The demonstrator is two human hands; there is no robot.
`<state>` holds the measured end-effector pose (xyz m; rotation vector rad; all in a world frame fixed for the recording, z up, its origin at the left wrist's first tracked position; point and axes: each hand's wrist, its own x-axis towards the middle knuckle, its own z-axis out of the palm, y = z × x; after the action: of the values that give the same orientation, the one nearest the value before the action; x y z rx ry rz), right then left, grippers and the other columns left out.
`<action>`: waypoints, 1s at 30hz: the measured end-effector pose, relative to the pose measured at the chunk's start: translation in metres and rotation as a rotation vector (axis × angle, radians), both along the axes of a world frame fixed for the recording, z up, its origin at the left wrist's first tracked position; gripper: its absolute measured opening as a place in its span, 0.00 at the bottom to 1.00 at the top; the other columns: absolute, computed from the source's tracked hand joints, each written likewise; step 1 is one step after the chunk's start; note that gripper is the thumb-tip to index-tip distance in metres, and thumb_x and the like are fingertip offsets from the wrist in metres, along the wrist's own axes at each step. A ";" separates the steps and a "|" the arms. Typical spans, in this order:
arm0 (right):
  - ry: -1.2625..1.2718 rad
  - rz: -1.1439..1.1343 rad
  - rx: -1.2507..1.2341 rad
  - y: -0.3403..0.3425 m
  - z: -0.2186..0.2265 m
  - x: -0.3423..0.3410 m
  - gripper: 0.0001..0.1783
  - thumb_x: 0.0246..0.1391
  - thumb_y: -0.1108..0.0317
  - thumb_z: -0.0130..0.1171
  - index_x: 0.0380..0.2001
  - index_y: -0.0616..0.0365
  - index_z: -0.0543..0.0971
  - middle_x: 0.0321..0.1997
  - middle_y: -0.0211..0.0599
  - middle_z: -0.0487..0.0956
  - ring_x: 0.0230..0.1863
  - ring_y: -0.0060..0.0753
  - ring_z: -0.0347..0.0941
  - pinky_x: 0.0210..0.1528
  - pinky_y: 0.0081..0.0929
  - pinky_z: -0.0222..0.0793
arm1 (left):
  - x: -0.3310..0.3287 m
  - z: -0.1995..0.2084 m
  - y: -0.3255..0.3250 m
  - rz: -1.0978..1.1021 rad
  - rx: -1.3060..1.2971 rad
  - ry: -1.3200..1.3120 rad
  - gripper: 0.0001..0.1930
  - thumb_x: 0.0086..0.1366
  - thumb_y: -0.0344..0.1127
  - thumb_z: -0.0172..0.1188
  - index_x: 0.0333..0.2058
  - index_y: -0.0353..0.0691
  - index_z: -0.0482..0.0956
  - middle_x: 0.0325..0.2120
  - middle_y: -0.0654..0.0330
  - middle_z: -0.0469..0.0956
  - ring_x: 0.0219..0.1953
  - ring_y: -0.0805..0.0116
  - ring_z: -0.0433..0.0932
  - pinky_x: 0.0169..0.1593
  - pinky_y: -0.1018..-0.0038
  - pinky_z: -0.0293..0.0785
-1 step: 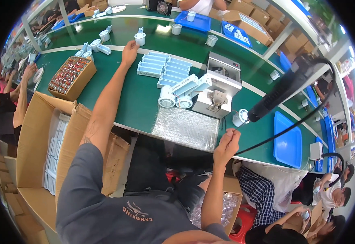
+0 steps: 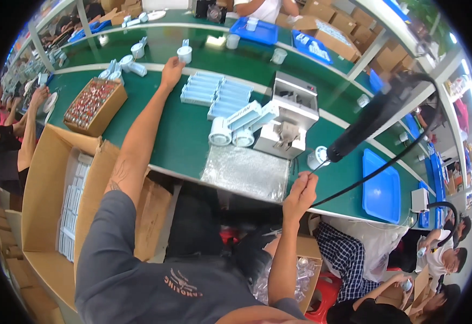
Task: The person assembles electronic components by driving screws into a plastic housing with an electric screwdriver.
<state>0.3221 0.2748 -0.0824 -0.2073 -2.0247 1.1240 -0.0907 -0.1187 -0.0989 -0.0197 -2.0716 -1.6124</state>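
My left hand point(image 2: 172, 73) reaches across the green bench, fingers closed at the near side of a round white fan housing point(image 2: 184, 54) with a light-blue tab. Above my right hand point(image 2: 300, 190) hangs a black electric screwdriver point(image 2: 357, 127), and a thin shaft runs from its nose to my fingertips. Those fingers are pinched together; what they hold is too small to make out. Behind the shaft a white round fan part point(image 2: 317, 157) sits on the bench. Two light-blue fan bodies point(image 2: 241, 125) lie beside a silver machine point(image 2: 283, 135). Several light-blue handle shells point(image 2: 217, 92) are lined up nearby.
A silvery bubble-wrap pad point(image 2: 244, 171) covers the bench's front edge. To the left are a box of small motors point(image 2: 118, 105) and a large open carton point(image 2: 38, 216). A blue tray point(image 2: 379, 189) stands at right, below a hanging black cable point(image 2: 376, 181). Co-workers sit around.
The view has shifted slightly. The thin shaft between the screwdriver and my right fingers now shows more clearly. My left hand stays at the fan housing.
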 end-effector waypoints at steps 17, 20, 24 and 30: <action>0.019 -0.095 0.126 -0.005 0.002 -0.003 0.10 0.72 0.70 0.48 0.36 0.66 0.73 0.22 0.34 0.69 0.21 0.22 0.62 0.25 0.27 0.59 | -0.030 0.041 0.012 0.187 -0.382 0.063 0.27 0.58 0.48 0.73 0.49 0.40 0.73 0.43 0.41 0.82 0.46 0.41 0.82 0.50 0.53 0.78; -0.070 -0.066 0.128 -0.011 0.014 -0.005 0.08 0.70 0.72 0.50 0.37 0.66 0.74 0.30 0.48 0.77 0.26 0.44 0.73 0.31 0.38 0.68 | 0.002 0.060 0.014 0.161 -0.106 0.241 0.28 0.56 0.42 0.75 0.51 0.37 0.76 0.40 0.48 0.83 0.42 0.53 0.83 0.47 0.60 0.79; -0.080 -0.023 -0.007 -0.005 0.013 -0.003 0.08 0.69 0.72 0.52 0.43 0.68 0.75 0.33 0.43 0.77 0.30 0.35 0.74 0.35 0.31 0.69 | 0.069 0.095 0.054 -0.141 0.161 0.296 0.28 0.54 0.36 0.77 0.52 0.32 0.80 0.40 0.56 0.84 0.43 0.70 0.80 0.46 0.68 0.79; 0.109 -0.034 0.038 -0.049 0.054 0.042 0.15 0.63 0.76 0.57 0.52 0.67 0.75 0.45 0.45 0.77 0.46 0.37 0.76 0.44 0.29 0.73 | 0.295 0.111 0.115 -0.402 -0.264 0.384 0.24 0.55 0.31 0.74 0.51 0.37 0.80 0.46 0.51 0.82 0.46 0.55 0.84 0.52 0.66 0.78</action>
<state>0.3640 0.2258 -0.0289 -0.1574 -1.9379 1.0525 0.2044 -0.0039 0.0119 -0.8171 -2.0345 -1.3910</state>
